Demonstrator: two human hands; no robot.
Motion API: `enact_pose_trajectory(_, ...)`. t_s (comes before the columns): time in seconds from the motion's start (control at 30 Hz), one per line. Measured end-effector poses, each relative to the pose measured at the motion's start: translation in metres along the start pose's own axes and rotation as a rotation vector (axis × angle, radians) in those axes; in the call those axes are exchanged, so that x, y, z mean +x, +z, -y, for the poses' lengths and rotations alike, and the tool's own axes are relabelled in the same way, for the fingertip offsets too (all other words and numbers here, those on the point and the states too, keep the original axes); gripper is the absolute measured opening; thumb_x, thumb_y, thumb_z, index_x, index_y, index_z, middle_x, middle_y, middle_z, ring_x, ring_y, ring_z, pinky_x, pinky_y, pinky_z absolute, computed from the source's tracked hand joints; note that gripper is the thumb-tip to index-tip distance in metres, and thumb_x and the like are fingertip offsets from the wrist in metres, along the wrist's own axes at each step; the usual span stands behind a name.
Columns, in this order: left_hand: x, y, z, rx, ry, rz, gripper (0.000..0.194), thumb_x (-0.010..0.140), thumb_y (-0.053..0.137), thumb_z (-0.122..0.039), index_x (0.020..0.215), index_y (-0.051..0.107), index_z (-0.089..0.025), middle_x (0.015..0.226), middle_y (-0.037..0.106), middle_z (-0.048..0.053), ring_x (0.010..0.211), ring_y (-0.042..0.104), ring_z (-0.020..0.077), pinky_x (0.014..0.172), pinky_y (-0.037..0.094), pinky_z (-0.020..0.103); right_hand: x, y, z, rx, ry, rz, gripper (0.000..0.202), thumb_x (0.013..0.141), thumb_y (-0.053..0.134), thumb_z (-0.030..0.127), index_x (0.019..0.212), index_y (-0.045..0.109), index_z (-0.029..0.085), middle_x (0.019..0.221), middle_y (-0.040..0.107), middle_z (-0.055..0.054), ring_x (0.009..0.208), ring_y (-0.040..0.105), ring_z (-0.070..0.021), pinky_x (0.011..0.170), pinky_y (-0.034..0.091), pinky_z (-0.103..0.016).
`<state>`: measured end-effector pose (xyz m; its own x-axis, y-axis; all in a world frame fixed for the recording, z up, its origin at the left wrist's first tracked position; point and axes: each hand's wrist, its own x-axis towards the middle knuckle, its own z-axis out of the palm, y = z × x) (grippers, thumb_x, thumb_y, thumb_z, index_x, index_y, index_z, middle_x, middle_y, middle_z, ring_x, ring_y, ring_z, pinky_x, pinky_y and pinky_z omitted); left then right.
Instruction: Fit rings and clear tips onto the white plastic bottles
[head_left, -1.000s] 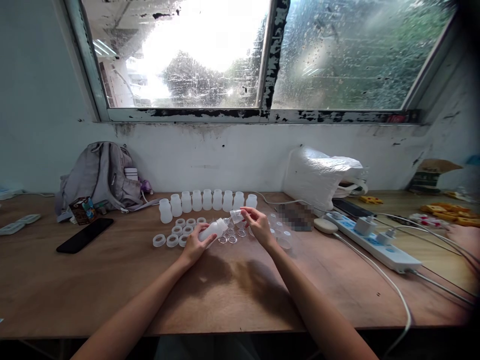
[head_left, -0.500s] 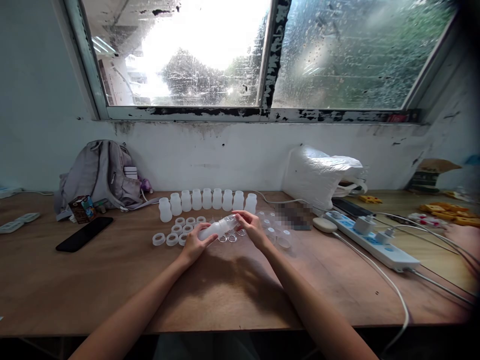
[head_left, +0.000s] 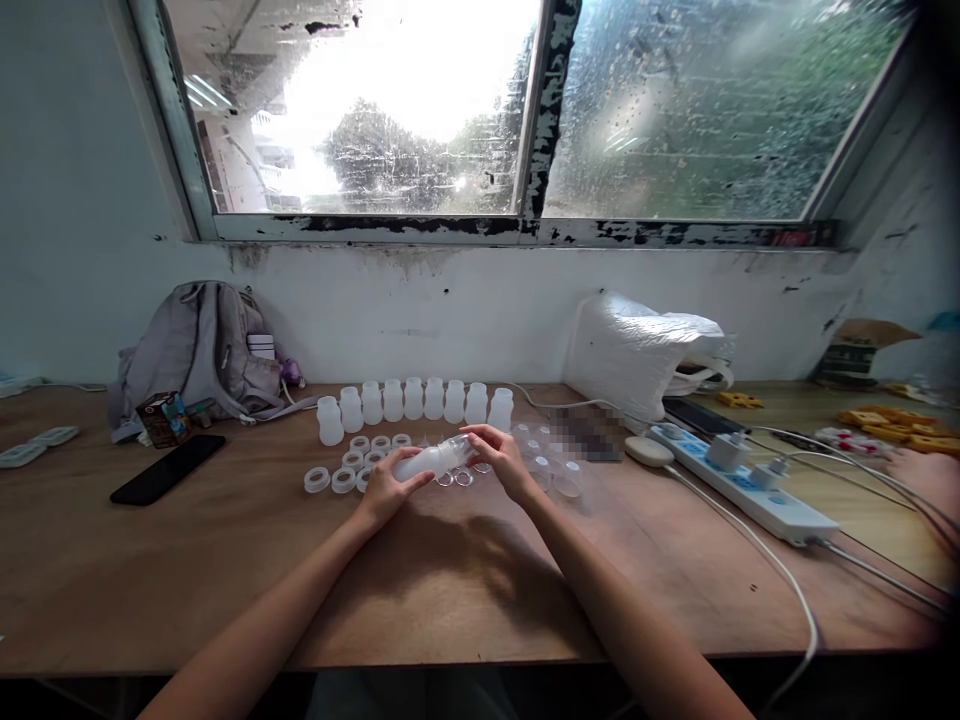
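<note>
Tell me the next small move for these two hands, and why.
Probably press the clear cap gently toward the bottle with the right hand, the left hand bracing: the cap is over the bottle's end, the left hand grips the bottle's body, the right hand is at the cap's outer end, and full seating can't be confirmed.

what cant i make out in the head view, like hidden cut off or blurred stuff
All in the head view:
- Whether the clear cap is fully seated on the frosted bottle: too small, and the right hand covers its end.
- How many white rings there are: the left hand hides part of the group.
- The dark item: pixelated.
- Another person's arm: blurred, cut off at the right edge.
</note>
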<state>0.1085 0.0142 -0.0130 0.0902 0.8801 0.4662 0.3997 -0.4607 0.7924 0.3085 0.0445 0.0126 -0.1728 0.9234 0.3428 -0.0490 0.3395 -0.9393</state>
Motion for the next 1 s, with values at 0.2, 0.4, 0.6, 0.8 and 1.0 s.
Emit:
enact_pose_trajectory(0.2, 0.001, -0.004, -0.001, -0.008, 0.017, 0.104, 0.038, 0.062, 0.064, -0.042, 0.093, 0.060, -0.020, 0.091, 0.062, 0.003, 0.084, 0.057, 0.0183, 0.076, 0.045, 0.031, 0.002, -0.001, -0.006, 0.126, 0.211, -0.014, 0.039, 0.071, 0.048, 0.052, 0.076, 0.061, 0.015, 0.074, 0.058, -0.006, 0.061, 0.052, -0.0143, 0.043, 0.044, -0.023)
enact_pose_trajectory(0.4, -0.001, -0.007, -0.003, -0.022, 0.059, 0.215, 0.042, 0.058, 0.068, -0.042, 0.094, 0.061, -0.021, 0.092, 0.062, 0.004, 0.085, 0.057, 0.0194, 0.075, 0.045, 0.031, -0.003, 0.006, -0.007, 0.200, 0.398, 0.211, 0.043, 0.072, 0.044, 0.053, 0.069, 0.060, 0.014, 0.067, 0.059, -0.005, 0.054, 0.052, -0.0120, 0.046, 0.039, -0.022)
enact_pose_trajectory(0.6, -0.001, -0.011, -0.003, -0.037, 0.024, 0.242, 0.042, 0.057, 0.069, -0.041, 0.093, 0.062, -0.021, 0.093, 0.062, 0.004, 0.086, 0.056, 0.0203, 0.076, 0.045, 0.032, -0.009, 0.018, -0.006, 0.206, 0.299, 0.199, 0.030, 0.068, 0.053, 0.042, 0.058, 0.054, 0.014, 0.052, 0.048, 0.001, 0.047, 0.042, -0.0084, 0.044, 0.030, -0.020)
enact_pose_trajectory(0.8, 0.000, -0.012, -0.003, -0.017, 0.019, 0.260, 0.040, 0.056, 0.068, -0.042, 0.089, 0.062, -0.020, 0.087, 0.061, 0.003, 0.080, 0.057, 0.0190, 0.071, 0.046, 0.030, -0.014, 0.022, -0.007, 0.246, 0.326, 0.215, 0.024, 0.067, 0.051, 0.039, 0.061, 0.053, 0.015, 0.056, 0.047, 0.001, 0.048, 0.039, -0.0083, 0.044, 0.028, -0.020)
enact_pose_trajectory(1.0, 0.000, -0.018, -0.006, -0.012, 0.035, 0.282, 0.042, 0.056, 0.068, -0.044, 0.088, 0.061, -0.019, 0.082, 0.060, 0.003, 0.075, 0.056, 0.0179, 0.065, 0.045, 0.028, -0.018, 0.030, -0.005, 0.306, 0.310, 0.205, 0.022, 0.066, 0.050, 0.037, 0.060, 0.053, 0.015, 0.059, 0.048, 0.000, 0.052, 0.041, -0.0097, 0.046, 0.030, -0.020)
